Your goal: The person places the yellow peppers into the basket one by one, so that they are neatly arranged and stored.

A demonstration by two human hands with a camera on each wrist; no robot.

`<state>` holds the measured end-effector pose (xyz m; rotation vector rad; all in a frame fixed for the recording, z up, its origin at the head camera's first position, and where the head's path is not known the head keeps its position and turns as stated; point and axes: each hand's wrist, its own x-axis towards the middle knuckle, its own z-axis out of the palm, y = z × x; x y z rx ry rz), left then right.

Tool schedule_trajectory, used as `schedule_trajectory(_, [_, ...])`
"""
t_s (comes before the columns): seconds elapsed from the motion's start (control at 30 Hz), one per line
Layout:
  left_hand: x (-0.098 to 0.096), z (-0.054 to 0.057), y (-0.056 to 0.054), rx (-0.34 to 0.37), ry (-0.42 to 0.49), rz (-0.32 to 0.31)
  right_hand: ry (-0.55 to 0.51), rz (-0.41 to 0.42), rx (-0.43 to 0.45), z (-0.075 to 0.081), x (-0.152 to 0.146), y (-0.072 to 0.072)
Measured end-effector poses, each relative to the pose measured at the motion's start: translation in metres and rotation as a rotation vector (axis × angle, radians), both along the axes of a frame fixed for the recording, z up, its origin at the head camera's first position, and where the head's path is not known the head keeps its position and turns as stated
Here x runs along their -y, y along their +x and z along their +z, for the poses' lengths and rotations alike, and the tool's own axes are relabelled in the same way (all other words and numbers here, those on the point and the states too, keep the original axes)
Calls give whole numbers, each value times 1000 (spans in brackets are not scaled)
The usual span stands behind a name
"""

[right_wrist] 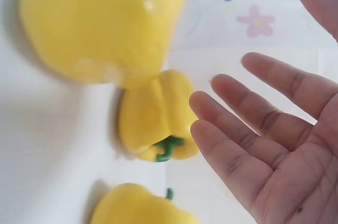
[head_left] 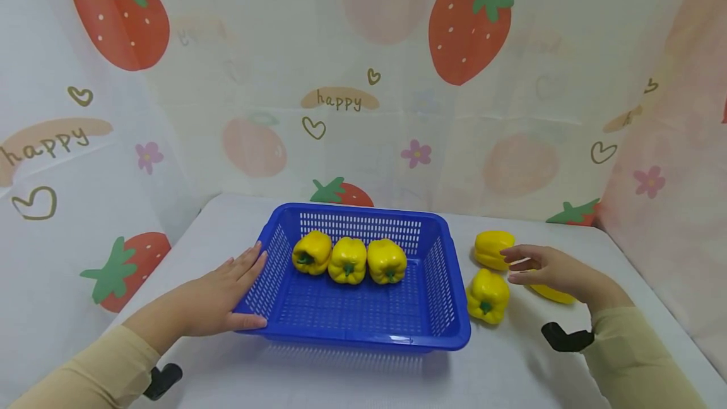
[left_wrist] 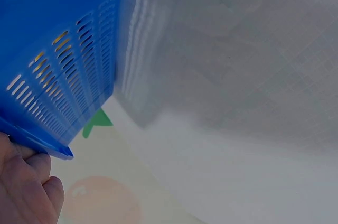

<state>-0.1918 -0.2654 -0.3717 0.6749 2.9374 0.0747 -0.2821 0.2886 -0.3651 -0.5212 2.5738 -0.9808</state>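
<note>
Yellow peppers (head_left: pixel 488 296) lie around the right hand (head_left: pixel 548 270). One is just left of its fingertips and nearer the wearer, stem toward the wearer. A second pepper (head_left: pixel 493 249) is at the fingertips, on their left and slightly beyond. A third pepper (head_left: pixel 552 293) shows below the palm, partly hidden by the hand. The right hand holds nothing: its fingers are extended and slightly bent, the thumb spread well away in the right wrist view. Whether a fingertip touches the second pepper, I cannot tell.

Farther left of that hand stands a blue basket (head_left: pixel 363 339) with slotted walls. Inside, three more peppers (head_left: pixel 348 260) sit side by side in a row toward the far wall, green stems facing the wearer. They are to the right of the left hand (head_left: pixel 218 295), which rests on the basket's left side, fingers laid nearly straight along it and thumb at the near corner, not wrapped around anything.

Beneath both hands is a white table (head_left: pixel 227 371). Behind each hand is a beige sleeve (head_left: pixel 638 358); beyond the fingertips hangs a backdrop (head_left: pixel 341 36) printed with strawberries.
</note>
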Motion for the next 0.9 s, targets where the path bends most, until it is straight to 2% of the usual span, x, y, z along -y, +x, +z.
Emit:
schedule_trajectory(0.33, [1,-1,-1,-2,-10,0,-95,-22,75,-23,-3,8])
schedule_trajectory(0.53, [1,-2,-1,-4,-11,2,-120,-51,128,-31,-1,10])
schedule_trajectory(0.73, [1,-1,-1,-2,-11,5,-143,-56,125,-41,-1,11])
schedule_trajectory(0.9, [1,-1,0,2,-9,8,-112,-96,115,-52,0,9])
